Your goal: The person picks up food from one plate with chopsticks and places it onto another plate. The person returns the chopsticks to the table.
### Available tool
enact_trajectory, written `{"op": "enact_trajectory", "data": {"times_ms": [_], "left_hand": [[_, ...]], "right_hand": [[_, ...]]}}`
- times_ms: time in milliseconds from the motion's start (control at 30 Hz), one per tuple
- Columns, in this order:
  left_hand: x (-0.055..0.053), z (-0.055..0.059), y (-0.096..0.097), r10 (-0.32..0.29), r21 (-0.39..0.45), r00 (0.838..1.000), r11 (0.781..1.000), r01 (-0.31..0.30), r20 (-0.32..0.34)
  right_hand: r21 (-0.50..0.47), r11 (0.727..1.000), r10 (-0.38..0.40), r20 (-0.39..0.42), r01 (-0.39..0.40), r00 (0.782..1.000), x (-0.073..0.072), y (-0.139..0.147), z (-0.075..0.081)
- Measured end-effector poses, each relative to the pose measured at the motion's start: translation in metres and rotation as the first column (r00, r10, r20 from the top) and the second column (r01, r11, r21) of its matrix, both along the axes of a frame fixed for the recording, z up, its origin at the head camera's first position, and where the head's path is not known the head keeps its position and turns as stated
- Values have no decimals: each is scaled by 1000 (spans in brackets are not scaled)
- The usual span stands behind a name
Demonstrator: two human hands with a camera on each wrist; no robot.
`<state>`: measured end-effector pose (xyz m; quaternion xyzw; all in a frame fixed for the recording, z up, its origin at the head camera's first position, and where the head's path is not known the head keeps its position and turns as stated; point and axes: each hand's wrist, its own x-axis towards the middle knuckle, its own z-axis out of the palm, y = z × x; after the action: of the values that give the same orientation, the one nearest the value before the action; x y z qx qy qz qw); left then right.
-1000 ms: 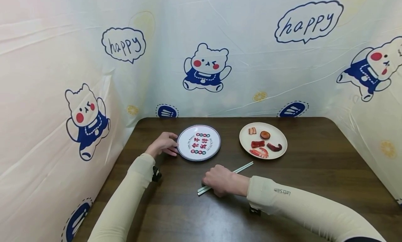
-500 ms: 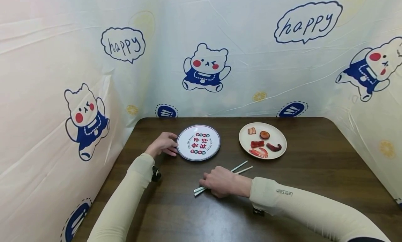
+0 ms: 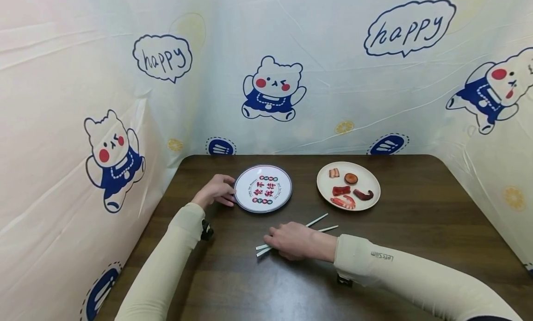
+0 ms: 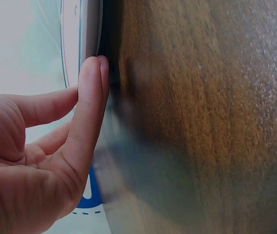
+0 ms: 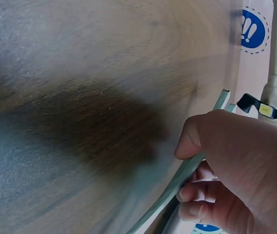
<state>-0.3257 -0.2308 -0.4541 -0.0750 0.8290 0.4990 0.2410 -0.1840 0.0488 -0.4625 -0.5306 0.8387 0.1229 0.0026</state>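
Note:
My right hand (image 3: 291,240) grips a pair of pale green chopsticks (image 3: 317,220) low over the table in the head view. Their far ends point toward the back right and stand apart; the near ends cross at the left of the fist. In the right wrist view the thumb lies over the chopsticks (image 5: 177,175), with the fingers curled beneath. At the back left, my left hand (image 3: 216,190) touches the left rim of a white plate (image 3: 243,200) with red printed characters. The left wrist view shows straight fingers (image 4: 87,107) against the plate's edge (image 4: 90,29).
A cream plate (image 3: 325,189) at the back right bears several food pieces: a shrimp (image 3: 343,202), a round brown slice (image 3: 351,178) and reddish pieces. The dark wooden table (image 3: 233,284) meets a printed curtain (image 3: 275,136) at the back and sides.
The chopsticks, first close together, have spread apart at their far ends. My right hand has shifted slightly to the right. My left hand and both plates stay in place.

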Motion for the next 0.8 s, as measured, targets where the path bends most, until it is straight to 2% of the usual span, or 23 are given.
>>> {"op": "enact_trajectory", "data": {"times_ms": [333, 567, 800], "left_hand": [[0, -2, 0, 4, 7, 1000, 1000, -4, -1], [-1, -2, -2, 4, 17, 1000, 1000, -5, 9], [-1, -1, 0, 15, 6, 1000, 1000, -15, 9]], "right_hand": [[3, 997, -78, 83, 78, 993, 0, 1, 19], [-137, 988, -57, 115, 73, 992, -1, 9, 40], [-266, 956, -79, 170, 123, 982, -8, 18, 59]]}}
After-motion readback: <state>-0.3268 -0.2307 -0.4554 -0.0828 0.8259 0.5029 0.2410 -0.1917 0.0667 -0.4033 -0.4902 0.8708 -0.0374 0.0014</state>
